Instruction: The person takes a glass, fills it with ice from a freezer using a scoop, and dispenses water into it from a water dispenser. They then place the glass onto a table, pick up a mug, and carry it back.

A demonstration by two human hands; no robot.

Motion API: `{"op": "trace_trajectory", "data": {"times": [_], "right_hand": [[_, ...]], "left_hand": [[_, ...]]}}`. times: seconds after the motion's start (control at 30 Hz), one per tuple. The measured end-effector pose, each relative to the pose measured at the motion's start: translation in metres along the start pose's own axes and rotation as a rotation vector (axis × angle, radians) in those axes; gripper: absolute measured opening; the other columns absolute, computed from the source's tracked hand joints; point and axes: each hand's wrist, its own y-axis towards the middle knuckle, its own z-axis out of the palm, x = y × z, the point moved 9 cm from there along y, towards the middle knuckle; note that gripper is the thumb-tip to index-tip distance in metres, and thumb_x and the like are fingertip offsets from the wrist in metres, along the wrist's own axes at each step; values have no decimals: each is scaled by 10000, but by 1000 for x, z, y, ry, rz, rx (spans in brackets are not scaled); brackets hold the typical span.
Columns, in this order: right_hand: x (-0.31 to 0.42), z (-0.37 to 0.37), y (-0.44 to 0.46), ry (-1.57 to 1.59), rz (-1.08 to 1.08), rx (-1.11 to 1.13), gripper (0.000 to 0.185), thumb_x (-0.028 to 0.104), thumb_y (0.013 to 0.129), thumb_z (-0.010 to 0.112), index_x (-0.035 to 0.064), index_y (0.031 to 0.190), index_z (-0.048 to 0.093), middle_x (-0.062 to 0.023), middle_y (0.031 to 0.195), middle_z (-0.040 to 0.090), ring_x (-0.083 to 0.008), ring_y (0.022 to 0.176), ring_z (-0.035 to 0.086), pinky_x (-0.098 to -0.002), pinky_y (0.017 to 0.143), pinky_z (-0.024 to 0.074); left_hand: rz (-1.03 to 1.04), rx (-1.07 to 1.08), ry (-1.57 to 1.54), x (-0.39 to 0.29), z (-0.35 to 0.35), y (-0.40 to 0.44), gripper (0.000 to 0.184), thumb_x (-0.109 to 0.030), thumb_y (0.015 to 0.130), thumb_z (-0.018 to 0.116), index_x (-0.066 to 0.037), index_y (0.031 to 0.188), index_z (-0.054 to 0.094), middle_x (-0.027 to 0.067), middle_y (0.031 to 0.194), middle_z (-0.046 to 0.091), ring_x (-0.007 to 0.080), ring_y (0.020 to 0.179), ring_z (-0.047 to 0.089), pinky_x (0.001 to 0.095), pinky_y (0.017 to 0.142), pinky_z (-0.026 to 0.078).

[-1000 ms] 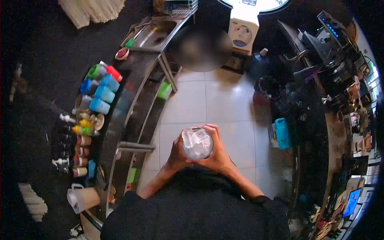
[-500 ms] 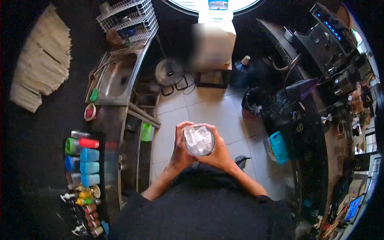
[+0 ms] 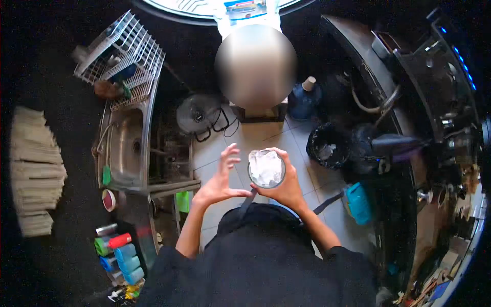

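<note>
A glass (image 3: 266,180) filled with chunks of ice (image 3: 266,166) is held in front of my body, seen from above. My right hand (image 3: 286,187) wraps around its right side and lower edge. Some ice stands up past the rim at the upper left. To the left of the glass, my left hand (image 3: 221,179) is apart from it, fingers raised and spread, thumb stretched toward the glass. Nothing is in that hand.
On the left are a steel sink (image 3: 128,148), a white wire rack (image 3: 133,56) and several bottles (image 3: 125,261). A fan (image 3: 198,113) stands ahead. To the right are a black-lined bin (image 3: 327,146), a blue water jug (image 3: 305,100), a teal container (image 3: 359,203) and a counter (image 3: 353,46).
Both hands were around the glass before. My left hand has let go and moved left, its fingers opening. The glass has shifted slightly right in my right hand, and the view has turned.
</note>
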Motion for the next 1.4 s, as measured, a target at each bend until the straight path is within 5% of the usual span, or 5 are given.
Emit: {"op": "trace_trajectory", "data": {"times": [0.17, 0.3, 0.47, 0.9, 1.4], "right_hand": [[-56, -37, 89, 4, 5, -33, 816, 180, 609, 918, 64, 1289, 482, -113, 1186, 632, -222, 1122, 625, -354, 977, 492], [-136, -43, 146, 24, 118, -14, 814, 172, 613, 909, 80, 1299, 481, -111, 1189, 630, -225, 1118, 627, -356, 979, 490], [-240, -38, 194, 8, 134, -99, 828, 177, 614, 895, 95, 1318, 469, -124, 1201, 622, -251, 1105, 632, -367, 979, 489], [-438, -11, 265, -149, 228, -458, 844, 209, 605, 881, 44, 1318, 462, -190, 1227, 605, -355, 1159, 594, -420, 978, 475], [-460, 3, 288, -112, 295, -635, 837, 151, 594, 859, 19, 1323, 471, -202, 1250, 583, -365, 1205, 559, -410, 1011, 458]], "left_hand": [[-231, -248, 110, 32, -64, 83, 767, -243, 829, 787, -68, 1442, 362, 132, 1327, 475, 254, 1186, 534, 405, 1028, 438], [-110, -354, 214, 44, -77, 185, 450, -90, 874, 680, -17, 1285, 514, 153, 1253, 523, 256, 1134, 572, 385, 984, 476], [83, -312, 251, 75, -54, 311, 395, 29, 897, 575, 5, 1284, 498, 158, 1249, 518, 270, 1147, 565, 384, 1014, 470], [289, -71, 660, 164, -18, 418, 637, 150, 742, 464, 21, 1366, 467, 206, 1427, 451, 392, 1329, 438, 451, 1106, 372], [290, 10, 658, 177, -10, 422, 769, 128, 706, 493, 43, 1457, 354, 221, 1504, 356, 389, 1414, 327, 461, 1172, 265]]}}
